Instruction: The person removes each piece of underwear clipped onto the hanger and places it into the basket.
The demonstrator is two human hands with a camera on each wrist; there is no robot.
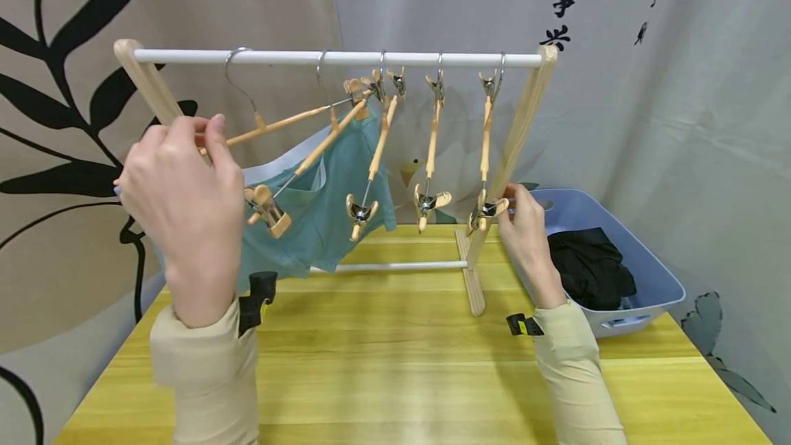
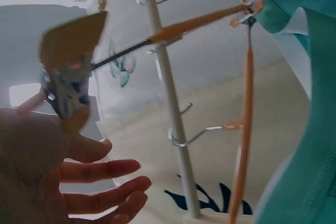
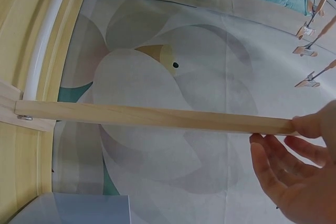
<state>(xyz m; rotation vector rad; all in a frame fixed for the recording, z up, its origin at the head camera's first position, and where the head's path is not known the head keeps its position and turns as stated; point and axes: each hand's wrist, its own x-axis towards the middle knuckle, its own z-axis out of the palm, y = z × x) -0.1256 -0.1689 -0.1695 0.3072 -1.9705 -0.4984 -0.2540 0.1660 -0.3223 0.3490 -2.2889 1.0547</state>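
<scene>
Teal shorts (image 1: 346, 184) hang by their waistband from a clip hanger (image 1: 278, 121) at the left of a wood-and-white rack. My left hand (image 1: 182, 191) is raised in front of the rack's left post, beside that hanger's near end. In the left wrist view, the left hand's fingers (image 2: 105, 170) are loosely extended with nothing between them, close to the clip (image 2: 71, 72) of a neighbouring hanger. At the right side, my right hand (image 3: 296, 169) pinches the rack's wooden post (image 3: 157, 116) between thumb and fingers.
Several more clip hangers (image 1: 432, 143) dangle from the white rail (image 1: 395, 58). A blue basket (image 1: 655, 287) with folded black cloth (image 1: 590, 268) stands right of the rack on the wooden table (image 1: 395, 376). A patterned curtain (image 1: 711, 122) hangs behind.
</scene>
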